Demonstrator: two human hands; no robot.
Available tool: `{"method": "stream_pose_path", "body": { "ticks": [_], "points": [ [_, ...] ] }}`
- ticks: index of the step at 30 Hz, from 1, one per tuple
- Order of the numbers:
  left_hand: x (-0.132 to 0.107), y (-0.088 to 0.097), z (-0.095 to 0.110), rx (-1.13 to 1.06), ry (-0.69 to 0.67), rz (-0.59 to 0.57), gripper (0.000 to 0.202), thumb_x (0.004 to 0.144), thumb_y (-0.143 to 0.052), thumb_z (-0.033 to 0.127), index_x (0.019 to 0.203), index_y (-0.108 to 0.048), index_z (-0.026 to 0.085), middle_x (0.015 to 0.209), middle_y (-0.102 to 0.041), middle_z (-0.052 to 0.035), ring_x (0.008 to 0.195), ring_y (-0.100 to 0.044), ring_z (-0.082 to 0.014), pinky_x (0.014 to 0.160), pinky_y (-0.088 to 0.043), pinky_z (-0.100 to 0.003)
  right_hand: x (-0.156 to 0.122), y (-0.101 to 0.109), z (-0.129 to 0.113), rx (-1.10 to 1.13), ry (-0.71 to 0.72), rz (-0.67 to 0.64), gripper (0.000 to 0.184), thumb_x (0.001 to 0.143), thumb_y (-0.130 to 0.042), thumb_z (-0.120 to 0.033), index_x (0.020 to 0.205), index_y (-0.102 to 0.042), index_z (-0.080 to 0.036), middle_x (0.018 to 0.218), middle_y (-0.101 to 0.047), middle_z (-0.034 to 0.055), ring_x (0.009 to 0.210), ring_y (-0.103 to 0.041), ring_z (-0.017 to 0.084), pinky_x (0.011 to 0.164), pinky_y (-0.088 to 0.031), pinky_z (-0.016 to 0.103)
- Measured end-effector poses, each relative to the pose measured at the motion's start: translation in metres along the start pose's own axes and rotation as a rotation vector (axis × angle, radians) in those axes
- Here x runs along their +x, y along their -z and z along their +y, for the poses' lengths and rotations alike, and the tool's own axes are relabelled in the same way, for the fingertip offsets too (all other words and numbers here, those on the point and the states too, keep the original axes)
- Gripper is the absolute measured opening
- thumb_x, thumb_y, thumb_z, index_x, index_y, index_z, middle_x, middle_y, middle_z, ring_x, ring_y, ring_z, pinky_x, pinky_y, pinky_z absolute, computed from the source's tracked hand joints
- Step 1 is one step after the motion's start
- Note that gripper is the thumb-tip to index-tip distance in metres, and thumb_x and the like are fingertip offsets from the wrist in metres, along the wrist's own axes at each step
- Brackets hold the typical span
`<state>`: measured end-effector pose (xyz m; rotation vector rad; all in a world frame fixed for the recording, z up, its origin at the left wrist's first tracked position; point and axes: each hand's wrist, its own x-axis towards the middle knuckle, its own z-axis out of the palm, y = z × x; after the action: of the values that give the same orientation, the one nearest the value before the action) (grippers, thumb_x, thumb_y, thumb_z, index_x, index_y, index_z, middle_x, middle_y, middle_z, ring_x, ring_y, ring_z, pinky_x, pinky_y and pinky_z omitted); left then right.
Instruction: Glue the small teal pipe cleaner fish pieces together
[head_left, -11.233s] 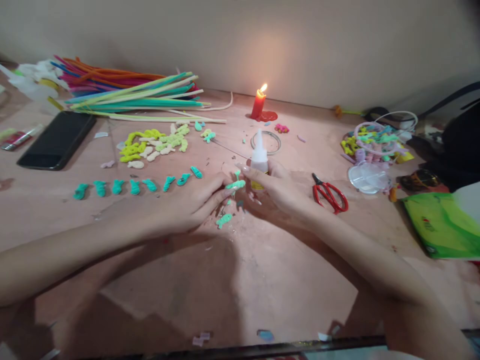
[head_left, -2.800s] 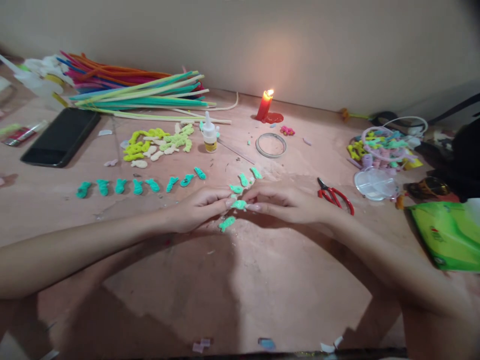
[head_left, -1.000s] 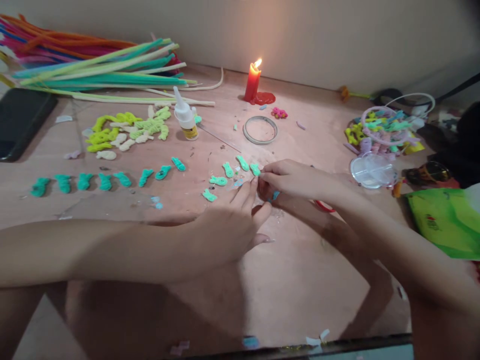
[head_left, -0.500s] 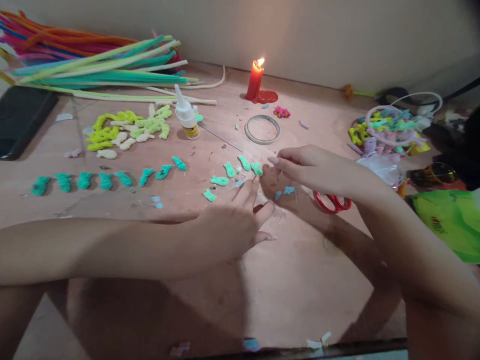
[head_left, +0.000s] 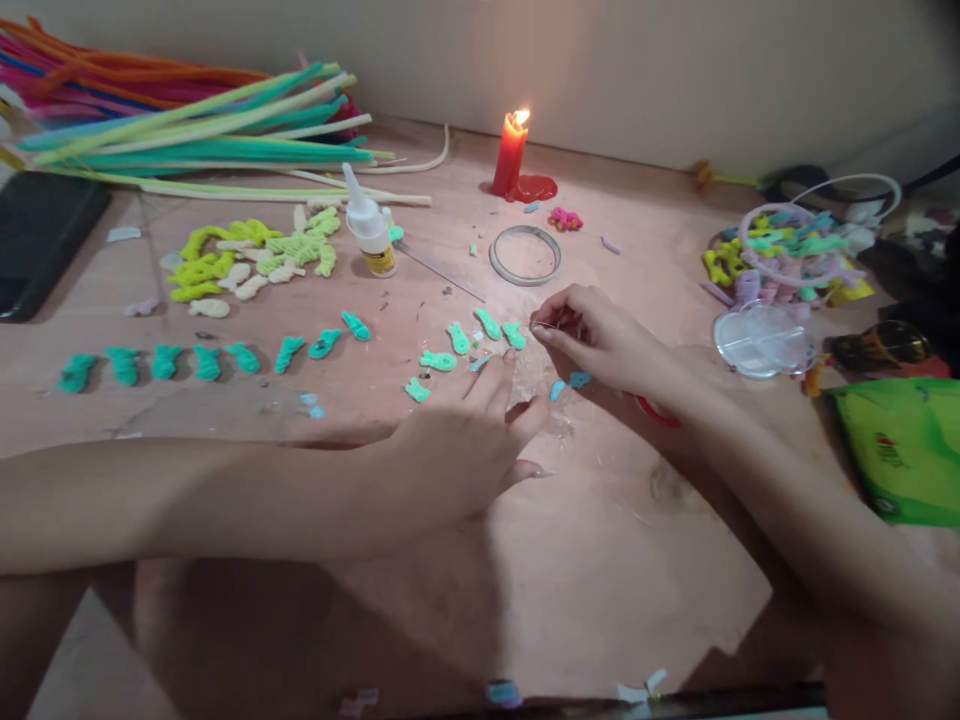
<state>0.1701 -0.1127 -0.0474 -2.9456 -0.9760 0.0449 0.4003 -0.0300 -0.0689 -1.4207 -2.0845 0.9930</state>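
Observation:
My left hand (head_left: pixel 469 435) lies palm down with fingers stretched out, its fingertips at a mint-green fuzzy fish-shaped piece (head_left: pixel 514 335). My right hand (head_left: pixel 592 330) is closed in a pinch just right of that piece. A fine, pale strand (head_left: pixel 551 325) shows at its fingertips; its exact kind is too small to tell. More mint-green pieces (head_left: pixel 439 361) lie beyond and left of my left fingers. Small light-blue bits (head_left: pixel 578 380) sit between the hands. Under my right wrist, red scissors handles (head_left: pixel 660 411) are mostly hidden.
A lit red candle (head_left: pixel 510 155) stands in spilled wax at the back. A glue bottle (head_left: pixel 369 225), a metal ring (head_left: pixel 525 255) and a row of teal pieces (head_left: pixel 166 362) lie nearby. Pipe cleaners (head_left: pixel 225 120) fill the back left; a green packet (head_left: pixel 900 450) is at right.
My right hand has moved slightly left and down, its fingers now pinched together by the green piece. More of the scissors is covered. My left hand has stayed in place.

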Motion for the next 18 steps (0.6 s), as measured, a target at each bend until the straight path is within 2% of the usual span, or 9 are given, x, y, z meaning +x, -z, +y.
{"method": "stream_pose_path", "body": {
  "ticks": [5, 9, 14, 18],
  "points": [
    [0.0009, 0.001, -0.0007, 0.022, 0.008, -0.024, 0.074, 0.108, -0.06, 0.058, 0.159, -0.052, 0.005, 0.156, -0.057, -0.0335, 0.137, -0.064, -0.0442, 0.095, -0.06, -0.046, 0.0007, -0.0013, -0.0015, 0.014, 0.041, 0.012, 0.018, 0.099, -0.068, -0.04, 0.101, -0.065, -0.022, 0.097, -0.068, 0.0061, 0.08, -0.058, 0.019, 0.075, -0.047, 0.035],
    [-0.0002, -0.0008, -0.0001, 0.001, 0.019, -0.023, 0.076, 0.107, -0.061, 0.059, 0.16, -0.05, 0.004, 0.159, -0.054, -0.0349, 0.142, -0.061, -0.0466, 0.091, -0.061, -0.046, 0.0014, -0.0014, -0.0012, 0.012, 0.037, -0.012, 0.025, 0.102, -0.064, -0.047, 0.105, -0.068, -0.022, 0.097, -0.073, 0.0063, 0.078, -0.058, 0.019, 0.074, -0.046, 0.034],
    [0.002, 0.0015, 0.0002, 0.007, 0.028, -0.024, 0.068, 0.109, -0.06, 0.057, 0.154, -0.057, 0.006, 0.159, -0.055, -0.0329, 0.147, -0.057, -0.0466, 0.094, -0.06, -0.046, 0.0026, -0.0002, -0.0011, -0.014, 0.018, -0.017, 0.028, 0.103, -0.061, -0.048, 0.104, -0.069, -0.021, 0.099, -0.077, 0.0067, 0.079, -0.06, 0.019, 0.074, -0.046, 0.034],
    [0.0039, 0.0024, -0.0013, -0.01, 0.034, 0.004, 0.066, 0.106, -0.067, 0.054, 0.15, -0.059, 0.006, 0.157, -0.058, -0.0331, 0.142, -0.061, -0.045, 0.098, -0.059, -0.046, 0.0041, -0.0014, 0.0004, 0.007, 0.037, -0.001, 0.026, 0.104, -0.058, -0.046, 0.101, -0.068, -0.022, 0.099, -0.077, 0.007, 0.088, -0.066, 0.021, 0.081, -0.048, 0.034]
  ]
}}
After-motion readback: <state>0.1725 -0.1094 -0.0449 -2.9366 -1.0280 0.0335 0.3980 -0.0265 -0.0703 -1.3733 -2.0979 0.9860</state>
